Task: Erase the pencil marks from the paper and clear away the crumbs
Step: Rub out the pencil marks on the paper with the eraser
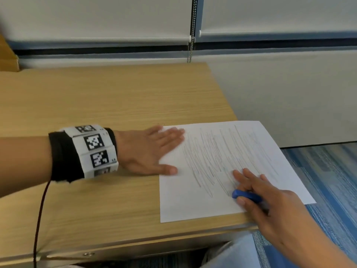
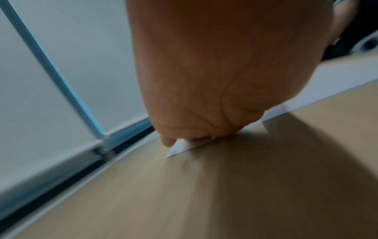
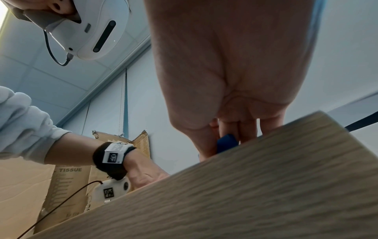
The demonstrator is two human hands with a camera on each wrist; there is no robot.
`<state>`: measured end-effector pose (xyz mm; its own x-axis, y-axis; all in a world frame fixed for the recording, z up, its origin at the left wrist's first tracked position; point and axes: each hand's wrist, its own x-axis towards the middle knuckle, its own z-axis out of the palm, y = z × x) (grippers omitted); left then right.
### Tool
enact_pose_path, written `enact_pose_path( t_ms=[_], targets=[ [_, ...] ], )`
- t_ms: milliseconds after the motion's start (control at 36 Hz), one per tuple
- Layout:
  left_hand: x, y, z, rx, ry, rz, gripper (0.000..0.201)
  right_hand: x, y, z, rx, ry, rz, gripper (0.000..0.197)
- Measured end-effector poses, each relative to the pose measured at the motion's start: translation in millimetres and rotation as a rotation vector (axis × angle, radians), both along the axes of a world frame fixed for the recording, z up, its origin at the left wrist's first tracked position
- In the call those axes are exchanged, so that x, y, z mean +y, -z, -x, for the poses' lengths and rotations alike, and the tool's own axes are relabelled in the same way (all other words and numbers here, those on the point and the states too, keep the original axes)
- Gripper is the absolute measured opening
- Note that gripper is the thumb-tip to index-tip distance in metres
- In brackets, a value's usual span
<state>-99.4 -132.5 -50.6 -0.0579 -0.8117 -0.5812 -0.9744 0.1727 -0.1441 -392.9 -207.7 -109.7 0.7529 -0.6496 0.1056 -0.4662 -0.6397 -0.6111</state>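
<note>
A white sheet of paper lies at the desk's right end, covered in grey pencil marks. My left hand rests flat on the sheet's upper left corner with straight fingers. In the left wrist view my palm presses down on that paper corner. My right hand pinches a blue eraser between thumb and fingers, low on the scribbles. The right wrist view shows the eraser held in the fingers above the desk's edge. No crumbs can be made out.
The wooden desk stretches left and back from the paper. The sheet's right side overhangs the desk above blue carpet. A bead chain hangs by the blinds behind. A cardboard box stands at the left. A cable trails from my left wristband.
</note>
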Motion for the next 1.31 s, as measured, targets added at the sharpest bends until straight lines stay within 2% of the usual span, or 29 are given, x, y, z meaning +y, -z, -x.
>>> enact_pose_path(
  t_ms=[56, 111, 167, 278, 389, 472, 583, 667, 722, 833, 917, 1111, 1305],
  targets=[
    [-3, -8, -17, -0.076, -0.119, -0.026, 0.096, -1, 0, 0, -0.016, 0.002, 0.01, 0.051],
    [-2, -13, -25, -0.117, -0.15, -0.033, 0.099, -2, 1, -1, -0.002, 0.012, 0.028, 0.059],
    [0, -13, -20, -0.084, -0.076, -0.025, 0.096, -2, 1, -1, -0.012, 0.008, 0.063, 0.065],
    [5, -4, -4, -0.028, 0.025, -0.042, 0.091, -1, -3, -1, -0.008, 0.019, 0.043, 0.061],
    [-1, -8, -19, -0.138, -0.149, -0.019, 0.099, -2, -7, 0, 0.03, 0.012, 0.035, 0.057],
    [-3, -12, -23, -0.112, -0.171, -0.002, 0.102, -1, -9, -4, 0.05, -0.008, 0.08, 0.047],
    [-1, -10, -9, 0.027, -0.184, -0.048, 0.102, 6, -20, -9, 0.076, -0.066, 0.292, 0.044],
    [-3, -9, -7, 0.012, -0.202, -0.032, 0.109, 3, -41, -16, 0.223, -0.082, 0.195, 0.017],
    [-4, -9, -8, -0.002, -0.199, -0.012, 0.113, -4, -58, -21, 0.291, -0.138, 0.116, 0.006],
    [-3, -9, -12, 0.014, -0.217, -0.005, 0.118, -16, -98, -56, 0.295, -0.159, 0.192, 0.015],
    [-6, -8, -14, 0.056, -0.251, -0.002, 0.122, -31, -109, -90, 0.28, -0.227, 0.251, 0.011],
    [-7, -1, -19, 0.104, -0.298, 0.027, 0.126, -62, -80, -167, 0.286, -0.346, 0.249, 0.011],
    [-6, 4, -22, 0.101, -0.284, 0.065, 0.125, -71, -64, -193, 0.381, -0.414, 0.38, 0.014]
  ],
)
